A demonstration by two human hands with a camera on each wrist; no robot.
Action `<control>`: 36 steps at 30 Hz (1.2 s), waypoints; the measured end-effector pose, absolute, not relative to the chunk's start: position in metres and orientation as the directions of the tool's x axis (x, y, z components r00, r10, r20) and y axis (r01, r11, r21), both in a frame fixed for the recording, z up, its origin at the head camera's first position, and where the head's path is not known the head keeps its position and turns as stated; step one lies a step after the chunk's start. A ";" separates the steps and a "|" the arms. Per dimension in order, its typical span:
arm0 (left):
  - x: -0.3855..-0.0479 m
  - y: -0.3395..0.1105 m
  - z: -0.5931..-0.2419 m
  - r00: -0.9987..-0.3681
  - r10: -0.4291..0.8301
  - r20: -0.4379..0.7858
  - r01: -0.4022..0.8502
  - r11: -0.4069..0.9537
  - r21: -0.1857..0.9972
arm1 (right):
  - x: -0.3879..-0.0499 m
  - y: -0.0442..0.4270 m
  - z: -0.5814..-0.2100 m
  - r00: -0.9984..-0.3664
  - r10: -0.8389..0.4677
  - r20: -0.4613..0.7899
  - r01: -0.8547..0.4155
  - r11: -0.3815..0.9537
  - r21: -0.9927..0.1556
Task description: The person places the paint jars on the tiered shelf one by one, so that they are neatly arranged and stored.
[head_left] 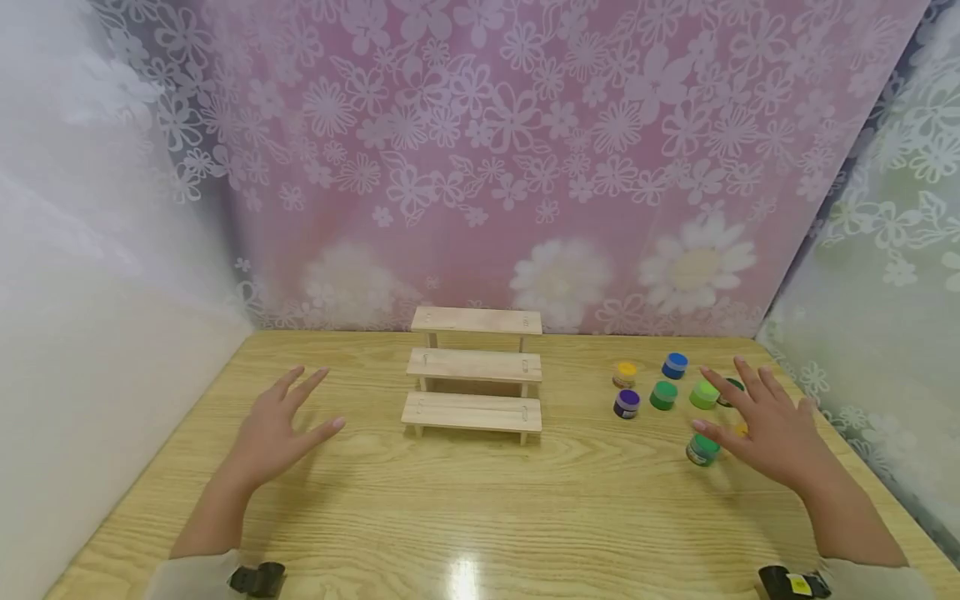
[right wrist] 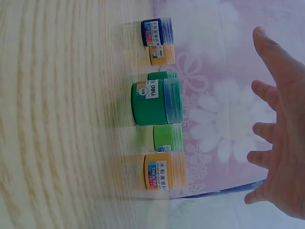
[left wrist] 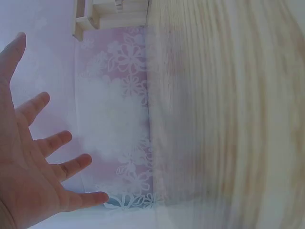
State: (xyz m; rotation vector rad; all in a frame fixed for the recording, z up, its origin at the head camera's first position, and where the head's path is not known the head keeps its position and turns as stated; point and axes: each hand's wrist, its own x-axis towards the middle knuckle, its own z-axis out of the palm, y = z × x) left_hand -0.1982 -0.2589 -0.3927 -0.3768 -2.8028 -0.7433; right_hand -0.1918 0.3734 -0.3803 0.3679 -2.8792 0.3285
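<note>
My left hand point(head_left: 268, 431) hovers above the table left of a three-tier wooden stand point(head_left: 472, 364), fingers spread and nothing held. In the left wrist view that hand point(left wrist: 35, 171) shows its palm, and part of the stand point(left wrist: 114, 16) appears at the top. Over the jars at the right is my right hand point(head_left: 776, 429), also spread and holding nothing. Partly beneath it stand a green paint jar point(head_left: 702, 449), a light green jar point(head_left: 704, 394) and a dark green jar point(head_left: 731, 392). A yellow-orange paint jar point(right wrist: 164, 171) is mostly hidden by the hand in the head view.
Farther left among the jars are a purple jar point(head_left: 627, 403), a yellow jar point(head_left: 624, 374), another green jar point(head_left: 663, 395) and a blue jar point(head_left: 675, 365). A pink flowered curtain point(head_left: 465, 167) hangs behind the wooden table point(head_left: 480, 508). Pale sheets border both sides.
</note>
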 end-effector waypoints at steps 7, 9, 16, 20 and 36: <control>-0.206 -0.254 -0.398 -0.943 0.193 0.271 0.317 0.766 0.559 | -0.193 0.378 -0.382 -0.920 -0.260 0.293 -0.338 0.905 -0.257; -0.207 -0.252 -0.399 -0.944 0.193 0.267 0.318 0.749 0.582 | -0.193 0.379 -0.382 -0.915 -0.268 0.303 -0.356 0.889 -0.288; -0.210 -0.242 -0.401 -0.943 0.198 0.268 0.328 0.692 0.643 | -0.187 0.385 -0.381 -0.911 -0.274 0.308 -0.383 0.837 -0.390; -0.213 -0.237 -0.405 -0.945 0.199 0.260 0.325 0.648 0.689 | -0.184 0.391 -0.381 -0.920 -0.249 0.304 -0.361 0.840 -0.405; -0.223 -0.220 -0.410 -0.984 0.170 0.060 0.134 0.464 0.876 | -0.181 0.429 -0.398 -0.935 -0.237 0.265 -0.347 0.775 -0.528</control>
